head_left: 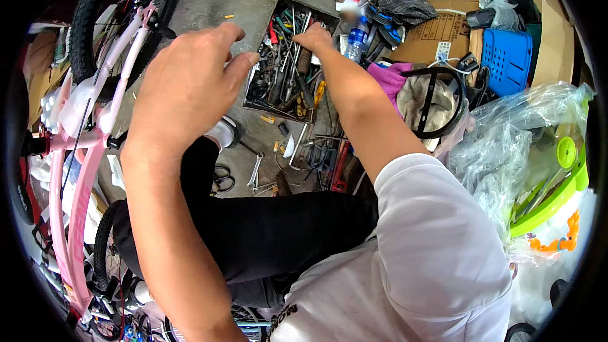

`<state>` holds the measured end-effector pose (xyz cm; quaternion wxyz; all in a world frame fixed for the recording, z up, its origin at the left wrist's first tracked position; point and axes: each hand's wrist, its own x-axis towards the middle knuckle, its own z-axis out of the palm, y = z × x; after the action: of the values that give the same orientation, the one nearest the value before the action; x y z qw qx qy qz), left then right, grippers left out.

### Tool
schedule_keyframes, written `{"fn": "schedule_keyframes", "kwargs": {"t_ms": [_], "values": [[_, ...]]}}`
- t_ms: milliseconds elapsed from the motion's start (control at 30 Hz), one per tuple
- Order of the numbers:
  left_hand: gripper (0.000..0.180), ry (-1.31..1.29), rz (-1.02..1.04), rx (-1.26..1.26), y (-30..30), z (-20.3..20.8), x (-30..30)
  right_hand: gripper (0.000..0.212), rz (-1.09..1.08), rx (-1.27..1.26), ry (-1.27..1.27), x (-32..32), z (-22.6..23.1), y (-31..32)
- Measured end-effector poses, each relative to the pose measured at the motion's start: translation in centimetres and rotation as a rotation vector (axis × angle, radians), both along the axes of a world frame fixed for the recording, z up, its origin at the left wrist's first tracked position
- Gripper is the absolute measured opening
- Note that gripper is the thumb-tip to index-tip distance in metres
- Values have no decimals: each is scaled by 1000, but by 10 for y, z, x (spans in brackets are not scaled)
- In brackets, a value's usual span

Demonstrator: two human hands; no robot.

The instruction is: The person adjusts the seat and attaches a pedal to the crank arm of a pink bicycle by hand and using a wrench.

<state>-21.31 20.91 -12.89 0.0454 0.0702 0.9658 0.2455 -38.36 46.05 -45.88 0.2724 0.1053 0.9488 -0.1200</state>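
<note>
The right hand (315, 37), fingers curled down among tools, reached into the shallow black metal tool tray (269, 98); whether it gripped anything was unclear. The open left hand (187, 85) hovered nearer, empty.

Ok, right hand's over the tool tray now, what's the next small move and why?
Probably close the right hand on one tool and lift it straight out: its fingers already reach into the cluttered tool tray, among tangled wrenches and screwdrivers. The left hand hovers open, holding nothing.

Right hand (315, 38): fingertips hidden among tools in toolbox (269, 92) | pink bicycle (76, 152): cut off at 8 o'clock edge | water bottle (356, 38) top: blurred
</note>
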Motion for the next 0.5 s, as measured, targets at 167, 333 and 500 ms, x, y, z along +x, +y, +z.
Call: {"fn": "schedule_keyframes", "kwargs": {"t_ms": [167,333,500], "values": [[29,17,-11,-14,8,13,-1,89,-106,-262,68,14,-13,5],[31,32,-17,-24,13,23,-2,74,-108,-316,133,73,32,-83],[32,-15,-10,11,18,18,-1,111,-250,-207,240,91,29,-121]]}}
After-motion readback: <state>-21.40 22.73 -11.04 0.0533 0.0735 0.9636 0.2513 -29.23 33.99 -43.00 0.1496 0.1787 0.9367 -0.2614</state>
